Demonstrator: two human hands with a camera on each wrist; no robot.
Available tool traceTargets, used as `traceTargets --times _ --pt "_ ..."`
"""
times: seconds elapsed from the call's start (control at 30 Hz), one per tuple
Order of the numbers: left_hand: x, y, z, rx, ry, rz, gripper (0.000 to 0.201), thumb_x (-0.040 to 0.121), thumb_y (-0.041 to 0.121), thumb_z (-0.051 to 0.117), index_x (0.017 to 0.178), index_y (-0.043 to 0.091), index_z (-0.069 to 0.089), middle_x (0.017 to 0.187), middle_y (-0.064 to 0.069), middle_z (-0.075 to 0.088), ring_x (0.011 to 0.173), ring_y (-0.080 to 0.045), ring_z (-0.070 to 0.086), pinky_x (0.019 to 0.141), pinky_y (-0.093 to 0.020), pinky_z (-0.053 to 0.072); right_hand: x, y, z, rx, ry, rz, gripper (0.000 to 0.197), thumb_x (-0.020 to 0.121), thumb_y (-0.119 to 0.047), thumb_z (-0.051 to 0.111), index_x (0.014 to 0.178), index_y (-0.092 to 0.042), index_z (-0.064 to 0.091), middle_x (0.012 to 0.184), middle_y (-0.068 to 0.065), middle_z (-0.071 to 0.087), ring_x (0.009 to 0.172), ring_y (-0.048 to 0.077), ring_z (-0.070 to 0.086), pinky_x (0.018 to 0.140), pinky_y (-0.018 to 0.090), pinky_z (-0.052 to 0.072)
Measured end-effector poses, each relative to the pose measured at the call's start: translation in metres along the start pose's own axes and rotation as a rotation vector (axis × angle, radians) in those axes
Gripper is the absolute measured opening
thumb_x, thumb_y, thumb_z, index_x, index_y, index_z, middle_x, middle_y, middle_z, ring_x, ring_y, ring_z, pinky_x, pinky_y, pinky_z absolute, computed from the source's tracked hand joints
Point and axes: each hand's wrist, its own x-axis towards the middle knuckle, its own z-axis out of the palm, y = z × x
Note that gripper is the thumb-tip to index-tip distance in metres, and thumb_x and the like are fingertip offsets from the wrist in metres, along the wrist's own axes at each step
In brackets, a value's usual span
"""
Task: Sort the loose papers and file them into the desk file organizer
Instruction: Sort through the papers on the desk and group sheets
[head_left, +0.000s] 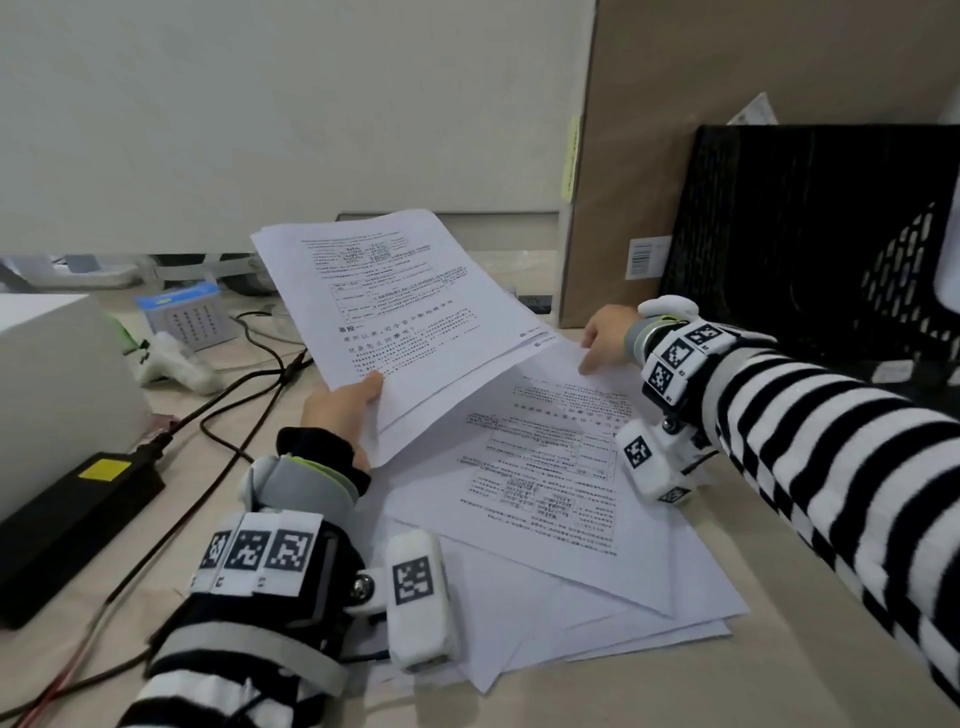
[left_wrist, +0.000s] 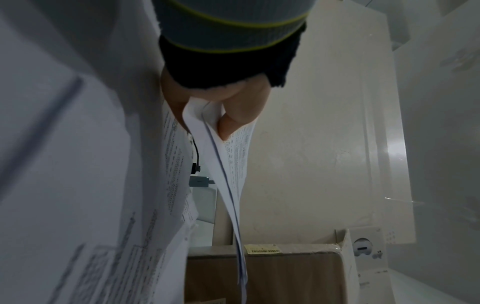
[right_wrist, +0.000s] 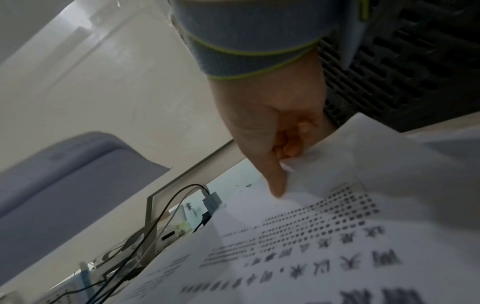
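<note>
Left hand (head_left: 340, 410), frame centre, pinches a raised sheaf of papers (head_left: 400, 317), thumb on top, long axis running to upper left. Black mesh file organizer (head_left: 810, 234) stands at upper right, nearer the right hand (head_left: 605, 338), which pinches the sheaf's right corner. Loose sheets (head_left: 561, 519) lie on the desk (head_left: 753, 675) below.

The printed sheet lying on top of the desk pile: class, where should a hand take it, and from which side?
Grip the printed sheet's far right corner, from the right, where the right hand already touches it; that corner lies exposed beside the sheets lifted by the left hand.
</note>
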Motion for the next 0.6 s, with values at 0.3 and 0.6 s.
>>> traceTargets --times 0.3,0.6 --pt "-0.008 0.013 -0.003 -0.075 0.02 0.041 0.038 0.094 0.008 0.056 0.132 0.007 0.053 0.123 -0.007 0.062 0.106 -0.028 0.062 0.087 -0.042 0.05 -0.033 0.031 -0.02 1.051 0.106 0.299 0.017 0.092 0.0 0.043 0.109 0.002 0.047 0.041 0.008 0.06 0.038 0.014 0.062 0.034 0.018 0.047" --pt "-0.005 0.009 -0.006 -0.019 0.027 -0.013 0.039 0.093 0.011 0.058 0.131 0.005 0.054 0.125 -0.011 0.062 0.11 -0.031 0.061 0.096 -0.046 0.048 -0.105 0.011 0.022 1.311 -0.519 0.284 0.052 0.096 -0.046 0.047 0.103 0.005 0.05 0.085 0.027 0.067 0.042 0.019 0.065 0.029 0.014 0.039"
